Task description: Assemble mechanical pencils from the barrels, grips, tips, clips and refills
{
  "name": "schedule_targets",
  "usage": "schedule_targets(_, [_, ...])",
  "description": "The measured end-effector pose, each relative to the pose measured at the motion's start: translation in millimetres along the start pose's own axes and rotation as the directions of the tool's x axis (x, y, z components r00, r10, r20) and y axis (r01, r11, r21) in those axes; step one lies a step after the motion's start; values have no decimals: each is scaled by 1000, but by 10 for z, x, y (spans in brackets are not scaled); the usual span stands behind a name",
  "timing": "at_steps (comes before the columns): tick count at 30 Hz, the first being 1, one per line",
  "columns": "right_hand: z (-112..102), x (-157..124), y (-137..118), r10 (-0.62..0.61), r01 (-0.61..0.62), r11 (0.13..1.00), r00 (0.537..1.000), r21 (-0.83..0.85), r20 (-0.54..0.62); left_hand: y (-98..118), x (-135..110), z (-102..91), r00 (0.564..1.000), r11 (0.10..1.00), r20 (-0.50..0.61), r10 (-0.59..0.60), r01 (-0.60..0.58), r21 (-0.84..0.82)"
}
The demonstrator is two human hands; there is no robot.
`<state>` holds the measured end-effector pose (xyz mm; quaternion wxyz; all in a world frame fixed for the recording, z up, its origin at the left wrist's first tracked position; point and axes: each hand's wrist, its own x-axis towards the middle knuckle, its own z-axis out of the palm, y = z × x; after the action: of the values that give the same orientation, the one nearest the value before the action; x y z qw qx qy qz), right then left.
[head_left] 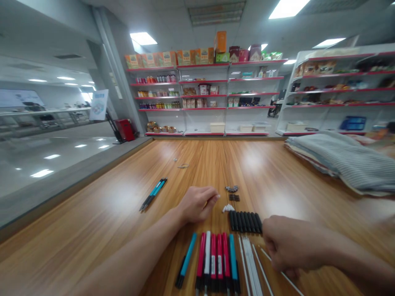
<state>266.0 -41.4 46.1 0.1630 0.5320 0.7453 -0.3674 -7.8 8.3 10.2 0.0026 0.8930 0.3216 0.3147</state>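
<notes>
My left hand (197, 203) rests on the wooden table (101, 222) with its fingers curled and pinched together near a small pile of white pen tips (228, 208); what it pinches is too small to make out. My right hand (290, 248) lies closed, knuckles up, over thin white refills (250, 263); its fingertips are hidden. Between the hands lies a row of black pen grips (245, 222). In front of me lie red, white and blue pen barrels (216, 261) side by side, and one blue barrel (186, 260) apart at the left.
Two assembled blue pens (153, 193) lie further left. Small dark parts (232, 190) and springs lie beyond the tips. Folded grey striped cloth (345, 162) is stacked at the right. Shop shelves (203, 94) with goods stand behind the table.
</notes>
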Motion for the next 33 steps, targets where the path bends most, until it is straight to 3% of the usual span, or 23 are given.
schedule_targets(3, [-78, -69, -64, -55, 55, 994, 998, -92, -2, -14, -7, -1, 1000, 1000, 11, 12, -12, -19])
schedule_targets(6, [-204, -166, -123, -135, 135, 990, 991, -52, -12, -11, -9, 8, 1000, 999, 14, 17, -17, -39])
schedule_targets(9, [-319, -235, -224, -315, 350, 923, 926, 159, -209, 28, -4, 11, 999, 997, 6, 34, -33, -67])
schedule_targets(10, [-338, -234, -263, -368, 452, 865, 867, 217, -337, 45, 0, 11, 999, 997, 4, 36, -36, -74])
schedule_targets(12, [-334, -183, -325, -400, 638, 724, 700, 264, -592, 76, 7, 9, 999, 996, 2, 39, -39, -85])
schedule_targets(15, [-240, -8, -342, -302, 803, 552, 445, 226, -843, 102, 11, 6, 999, 993, 0, 46, -46, -105])
schedule_targets(16, [-194, 60, -330, -254, 829, 518, 383, 210, -888, 105, 9, 6, 999, 993, 2, 51, -51, -109])
schedule_targets(18, [-92, 188, -294, -170, 858, 475, 305, 193, -937, 103, 2, 9, 998, 992, 13, 56, -54, -111])
schedule_targets(21, [52, 324, -252, -108, 871, 448, 279, 203, -954, 96, -8, 17, 999, 993, 25, 43, -40, -113])
schedule_targets(28, [190, 404, -251, -91, 851, 467, 315, 239, -945, 90, -3, 27, 998, 993, 56, 26, -19, -113])
schedule_targets(33, [204, 398, -244, -67, 859, 474, 253, 192, -965, 77, -5, 40, 999, 994, 40, 13, -8, -109])
